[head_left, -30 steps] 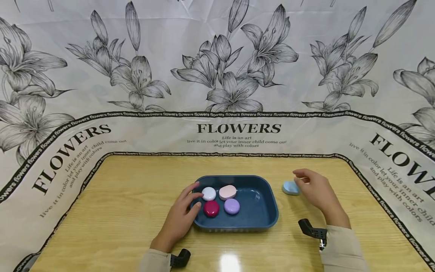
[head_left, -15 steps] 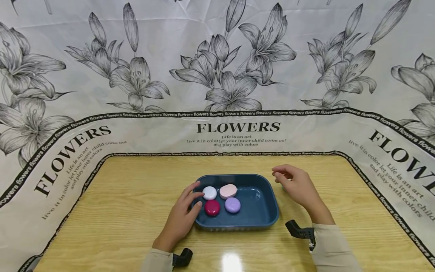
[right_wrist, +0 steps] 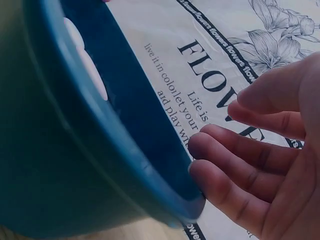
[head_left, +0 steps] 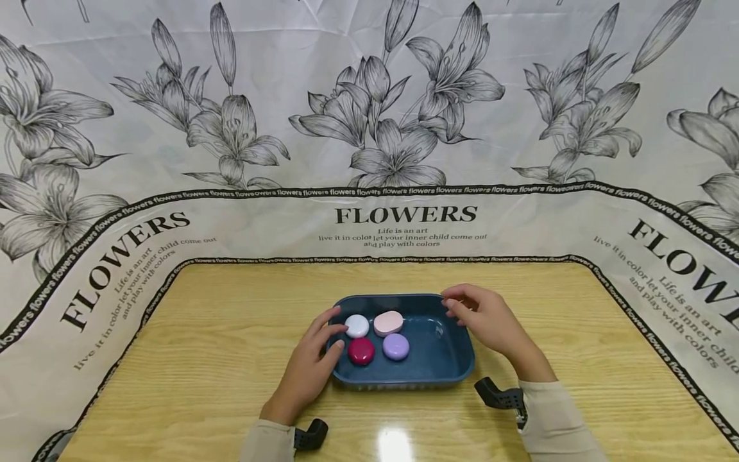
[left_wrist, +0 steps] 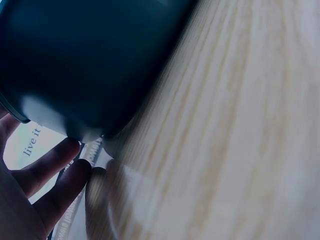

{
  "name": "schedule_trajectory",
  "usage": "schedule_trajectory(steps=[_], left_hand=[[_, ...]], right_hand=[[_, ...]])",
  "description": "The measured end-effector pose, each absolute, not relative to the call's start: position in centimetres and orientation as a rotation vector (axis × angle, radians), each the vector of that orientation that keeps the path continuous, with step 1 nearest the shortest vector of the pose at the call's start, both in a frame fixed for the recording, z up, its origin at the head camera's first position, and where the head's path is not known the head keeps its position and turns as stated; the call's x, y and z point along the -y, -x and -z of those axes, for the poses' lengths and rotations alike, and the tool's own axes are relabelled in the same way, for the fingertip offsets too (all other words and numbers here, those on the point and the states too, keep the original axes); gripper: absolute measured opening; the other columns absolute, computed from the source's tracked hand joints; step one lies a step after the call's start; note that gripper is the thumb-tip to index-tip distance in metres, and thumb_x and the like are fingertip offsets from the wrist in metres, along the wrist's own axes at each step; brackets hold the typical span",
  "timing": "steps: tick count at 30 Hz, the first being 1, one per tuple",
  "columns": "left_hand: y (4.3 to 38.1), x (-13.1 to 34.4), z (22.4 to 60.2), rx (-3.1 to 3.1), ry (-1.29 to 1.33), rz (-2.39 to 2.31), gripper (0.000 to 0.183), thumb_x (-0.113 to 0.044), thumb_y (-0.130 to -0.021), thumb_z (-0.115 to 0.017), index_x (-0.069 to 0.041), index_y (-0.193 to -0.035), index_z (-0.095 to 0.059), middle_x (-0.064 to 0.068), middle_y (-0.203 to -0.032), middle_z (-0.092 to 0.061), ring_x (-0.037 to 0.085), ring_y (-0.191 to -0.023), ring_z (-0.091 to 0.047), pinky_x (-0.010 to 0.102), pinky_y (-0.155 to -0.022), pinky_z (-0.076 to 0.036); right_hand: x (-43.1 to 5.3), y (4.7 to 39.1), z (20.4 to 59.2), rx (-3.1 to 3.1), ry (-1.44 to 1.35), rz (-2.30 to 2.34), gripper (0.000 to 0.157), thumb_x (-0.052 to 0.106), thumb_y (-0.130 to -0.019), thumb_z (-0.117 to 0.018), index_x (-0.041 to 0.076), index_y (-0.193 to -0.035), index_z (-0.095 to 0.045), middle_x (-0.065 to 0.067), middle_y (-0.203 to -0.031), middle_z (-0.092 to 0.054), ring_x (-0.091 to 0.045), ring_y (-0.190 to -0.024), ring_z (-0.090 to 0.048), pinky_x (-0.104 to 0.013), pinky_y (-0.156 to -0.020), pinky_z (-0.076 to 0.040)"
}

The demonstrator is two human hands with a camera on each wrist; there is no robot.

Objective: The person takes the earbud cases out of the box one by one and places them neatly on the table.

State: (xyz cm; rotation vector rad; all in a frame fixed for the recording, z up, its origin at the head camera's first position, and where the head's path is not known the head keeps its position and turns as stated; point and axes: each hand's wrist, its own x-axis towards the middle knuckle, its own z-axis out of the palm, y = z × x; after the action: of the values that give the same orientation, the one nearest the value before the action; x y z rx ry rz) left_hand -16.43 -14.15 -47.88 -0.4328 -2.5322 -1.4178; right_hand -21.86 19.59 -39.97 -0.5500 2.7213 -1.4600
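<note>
Navy tray [head_left: 433, 367] is sitting on wooden table [head_left: 202, 333], holding white piece [head_left: 357, 326], pink piece [head_left: 389, 323], dark-red piece [head_left: 362, 351], lilac piece [head_left: 396, 347] toward its left. Right hand [head_left: 491, 324], a second ago beside pale-blue piece on table, is now hovering at tray's right end, fingers loosely bent, apparently holding nothing. Pale-blue piece is no longer showing, perhaps screened by hand. Shift is seemingly bringing fingers nearer tray's contents. Left hand [head_left: 308, 369] is resting spread over left rim, well apart from right.
</note>
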Motion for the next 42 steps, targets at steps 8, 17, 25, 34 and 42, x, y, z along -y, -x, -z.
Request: schedule_trajectory(steps=[8,17,25,34,42], left_hand=[[16.6,13.9,47.9,2.531,0.450,1.405,0.025,-0.017,-0.102,-0.059,-0.015,-0.125,-0.068,-0.016,-0.155,-0.037,0.016,-0.144,-0.035,0.051,-0.114,-0.032],[16.3,14.0,48.0,2.520,0.432,1.434,0.025,-0.016,-0.102,-0.059,-0.014,-0.124,-0.068,-0.014,-0.155,-0.038,0.017,-0.144,-0.034,0.053,-0.114,-0.032],[16.5,14.2,47.8,2.528,0.451,1.420,0.025,-0.017,-0.102,-0.058,-0.015,-0.125,-0.068,-0.015,-0.155,-0.036,0.015,-0.144,-0.034,0.051,-0.114,-0.032],[16.3,14.3,48.0,2.524,0.444,1.426,0.026,-0.017,-0.102,-0.059,-0.014,-0.125,-0.068,-0.014,-0.155,-0.037,0.017,-0.144,-0.035,0.051,-0.114,-0.032],[16.7,14.5,47.9,2.537,0.448,1.416,0.026,-0.019,-0.102,-0.058,-0.015,-0.126,-0.068,-0.017,-0.155,-0.036,0.014,-0.144,-0.033,0.049,-0.115,-0.031]], right_hand=[[-19.6,21.6,40.0,-2.732,0.552,1.447,0.027,0.016,-0.102,-0.059,0.000,-0.123,-0.065,-0.019,-0.111,-0.068,-0.035,-0.094,-0.068,-0.037,-0.074,-0.059],[-19.2,21.9,40.3,-2.801,0.543,1.313,0.028,0.019,-0.101,-0.061,0.003,-0.123,-0.067,-0.014,-0.108,-0.070,-0.028,-0.091,-0.068,-0.034,-0.073,-0.057],[-18.5,21.9,40.4,-2.918,0.517,1.189,0.025,0.021,-0.101,-0.061,0.007,-0.120,-0.070,-0.006,-0.105,-0.072,-0.017,-0.087,-0.065,-0.036,-0.071,-0.053],[-17.6,21.8,40.3,-2.967,0.491,1.102,0.025,0.023,-0.100,-0.063,0.006,-0.117,-0.071,-0.002,-0.101,-0.072,-0.019,-0.089,-0.066,-0.039,-0.074,-0.054],[-16.5,22.4,40.7,-3.041,0.534,1.007,0.020,0.021,-0.098,-0.065,0.006,-0.109,-0.073,0.003,-0.090,-0.070,-0.014,-0.080,-0.063,-0.037,-0.070,-0.051]])
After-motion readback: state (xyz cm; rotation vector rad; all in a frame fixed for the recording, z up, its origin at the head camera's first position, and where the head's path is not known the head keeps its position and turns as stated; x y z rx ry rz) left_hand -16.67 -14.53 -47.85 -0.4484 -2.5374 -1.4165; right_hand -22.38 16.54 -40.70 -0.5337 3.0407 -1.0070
